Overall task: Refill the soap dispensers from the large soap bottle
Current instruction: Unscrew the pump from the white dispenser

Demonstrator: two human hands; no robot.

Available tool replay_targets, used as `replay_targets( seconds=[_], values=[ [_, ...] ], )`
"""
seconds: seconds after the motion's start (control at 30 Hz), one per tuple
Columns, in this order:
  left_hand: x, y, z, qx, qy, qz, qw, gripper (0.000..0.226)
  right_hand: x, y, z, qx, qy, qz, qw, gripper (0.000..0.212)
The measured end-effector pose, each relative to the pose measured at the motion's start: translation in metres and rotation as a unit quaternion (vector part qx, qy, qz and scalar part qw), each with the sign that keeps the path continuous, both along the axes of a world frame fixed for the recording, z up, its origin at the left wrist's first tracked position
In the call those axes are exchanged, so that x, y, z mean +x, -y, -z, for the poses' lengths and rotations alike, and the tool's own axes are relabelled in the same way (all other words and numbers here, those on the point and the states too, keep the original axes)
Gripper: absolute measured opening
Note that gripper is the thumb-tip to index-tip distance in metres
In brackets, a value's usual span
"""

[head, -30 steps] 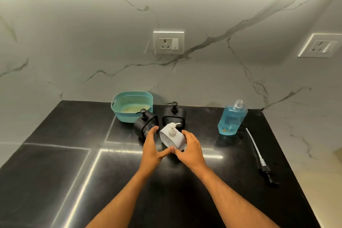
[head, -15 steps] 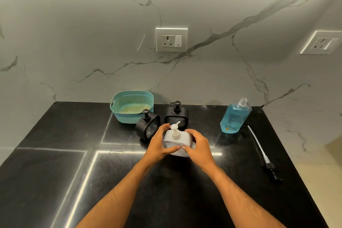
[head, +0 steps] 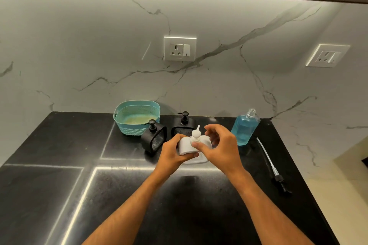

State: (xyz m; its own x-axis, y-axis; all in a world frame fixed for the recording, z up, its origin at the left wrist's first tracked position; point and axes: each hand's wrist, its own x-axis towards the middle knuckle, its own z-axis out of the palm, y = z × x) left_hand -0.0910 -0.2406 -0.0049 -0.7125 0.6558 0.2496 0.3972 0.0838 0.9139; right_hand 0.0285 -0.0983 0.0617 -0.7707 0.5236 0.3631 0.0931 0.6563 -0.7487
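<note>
The left hand [head: 172, 154] grips the white dispenser [head: 187, 145] mid-counter [head: 59, 195]; the right hand [head: 221, 146] pinches its pump [head: 195, 134]. The uncapped soap bottle [head: 245, 128] stands near the back right corner, two black dispensers [head: 154, 137] behind.

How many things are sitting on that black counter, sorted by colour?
Black: 3, two soap dispensers and a loose pump with its tube
White: 1, the dispenser held in the left hand, right hand at its pump
Blue: 1, the large soap bottle
Teal: 1, a basket
Total: 6
</note>
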Motion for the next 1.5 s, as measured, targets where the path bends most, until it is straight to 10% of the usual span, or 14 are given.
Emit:
replay_targets(
  seconds=[0.3, 0.5, 0.67, 0.87, 1.1, 1.5],
  values=[
    [0.020, -0.007, -0.015, -0.019, -0.035, -0.006, 0.999, 0.050, 0.003, 0.004, -0.018, 0.057, 0.063, 0.006, 0.996, 0.035],
    [0.024, -0.004, -0.017, -0.004, -0.013, 0.009, 1.000, 0.061, 0.011, 0.004, -0.028, 0.049, 0.120, 0.007, 0.992, 0.077],
    [0.030, -0.010, -0.021, -0.006, -0.020, 0.006, 1.000, 0.055, 0.012, 0.008, -0.027, 0.061, 0.096, 0.022, 0.993, 0.059],
    [0.032, -0.011, -0.019, -0.008, -0.009, 0.001, 1.000, 0.052, 0.014, 0.006, -0.031, 0.094, 0.119, 0.049, 0.987, 0.088],
    [0.037, -0.013, -0.018, -0.022, -0.016, 0.001, 1.000, 0.052, 0.016, 0.012, -0.030, 0.103, 0.113, 0.077, 0.985, 0.053],
    [0.042, -0.022, -0.011, -0.070, -0.016, 0.017, 0.997, 0.055, 0.021, -0.006, -0.063, 0.088, 0.183, 0.015, 0.979, 0.053]
  ],
)
